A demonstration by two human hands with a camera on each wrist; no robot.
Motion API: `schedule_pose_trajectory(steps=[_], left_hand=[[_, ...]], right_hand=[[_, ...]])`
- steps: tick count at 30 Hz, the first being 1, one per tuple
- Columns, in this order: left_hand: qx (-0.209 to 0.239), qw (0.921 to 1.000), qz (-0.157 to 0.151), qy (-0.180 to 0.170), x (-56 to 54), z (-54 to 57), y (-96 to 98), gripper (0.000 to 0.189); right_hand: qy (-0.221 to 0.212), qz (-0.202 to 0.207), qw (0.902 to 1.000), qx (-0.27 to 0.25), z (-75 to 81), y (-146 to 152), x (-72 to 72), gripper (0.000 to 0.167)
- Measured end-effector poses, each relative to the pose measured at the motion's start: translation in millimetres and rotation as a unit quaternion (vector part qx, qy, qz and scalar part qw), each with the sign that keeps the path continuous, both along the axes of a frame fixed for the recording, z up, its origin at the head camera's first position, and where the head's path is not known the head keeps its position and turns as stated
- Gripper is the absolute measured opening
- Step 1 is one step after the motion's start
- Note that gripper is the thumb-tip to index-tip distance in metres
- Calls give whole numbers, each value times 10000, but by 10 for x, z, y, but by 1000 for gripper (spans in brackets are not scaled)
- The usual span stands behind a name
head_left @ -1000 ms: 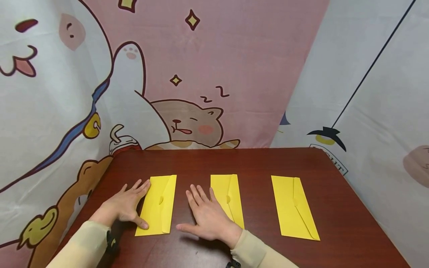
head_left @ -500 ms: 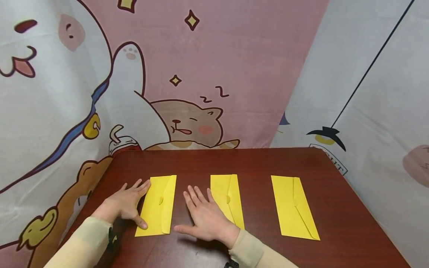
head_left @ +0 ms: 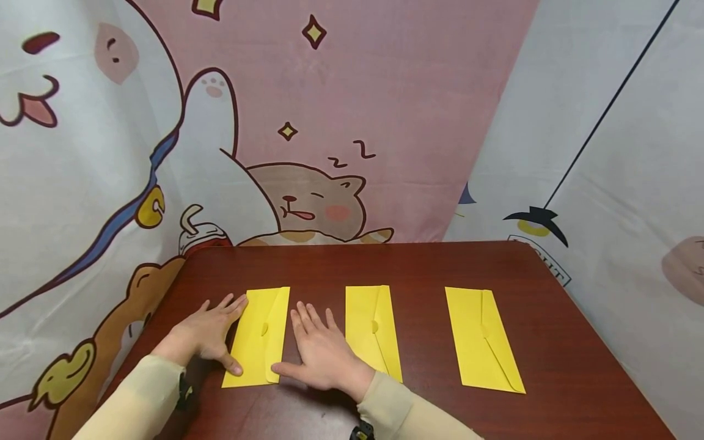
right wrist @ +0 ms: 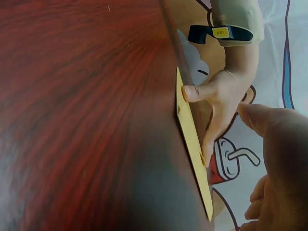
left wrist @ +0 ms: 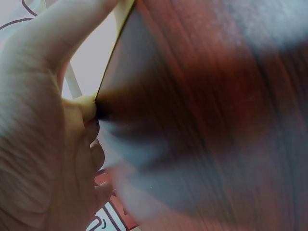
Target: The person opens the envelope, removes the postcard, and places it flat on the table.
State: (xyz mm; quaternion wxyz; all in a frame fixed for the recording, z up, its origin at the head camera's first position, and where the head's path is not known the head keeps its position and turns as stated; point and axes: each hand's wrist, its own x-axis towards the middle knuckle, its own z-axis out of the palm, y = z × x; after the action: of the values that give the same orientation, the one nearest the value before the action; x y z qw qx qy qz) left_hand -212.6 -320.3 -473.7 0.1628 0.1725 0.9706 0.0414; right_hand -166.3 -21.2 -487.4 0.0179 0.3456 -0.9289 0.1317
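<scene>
Three yellow envelopes lie flap side up in a row in the head view. My left hand rests spread along the outer edge of the left envelope, its thumb and fingertips on the paper. To the right of that envelope hovers my right hand, fingers straight, its thumb tip overlapping the lower right corner. Behind it, the middle envelope is partly covered by that hand and wrist. Farther right is the right envelope, untouched. The right wrist view shows the left envelope nearly edge-on, with the left thumb on it.
A dark red-brown wooden table carries the envelopes. Cartoon-printed cloth hangs behind it and along both sides. A black wrist strap with a yellow label is on the left wrist.
My right hand has moved left, away from the middle envelope and up to the right side of the left one. My left hand and the envelopes have stayed almost still.
</scene>
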Motion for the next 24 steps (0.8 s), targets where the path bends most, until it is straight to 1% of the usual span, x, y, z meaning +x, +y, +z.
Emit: schedule_pose_trajectory(steps=[7,12,16,19,24], left_hand=[[87,10000,18,-3,-3,-41,-29,159],[99,9999,33,-19,-1,-34,-11,159],[127,9999,-10,18,-8,-16,-4,158],[142,9999,-25,28,-9,-24,-14,157],[139,9999,-36,55,4,-37,-37,157]], right_hand=[[-144,-132,9998,-64,-49,-179,12,104],[-356,-258,9990,-121,-84,-284,12,103],[-427,-343,9985,-9,-91,-355,7,103],[-446,-392,9982,98,-98,-402,13,103],[-319,-422,9982,296,-137,-499,35,102]])
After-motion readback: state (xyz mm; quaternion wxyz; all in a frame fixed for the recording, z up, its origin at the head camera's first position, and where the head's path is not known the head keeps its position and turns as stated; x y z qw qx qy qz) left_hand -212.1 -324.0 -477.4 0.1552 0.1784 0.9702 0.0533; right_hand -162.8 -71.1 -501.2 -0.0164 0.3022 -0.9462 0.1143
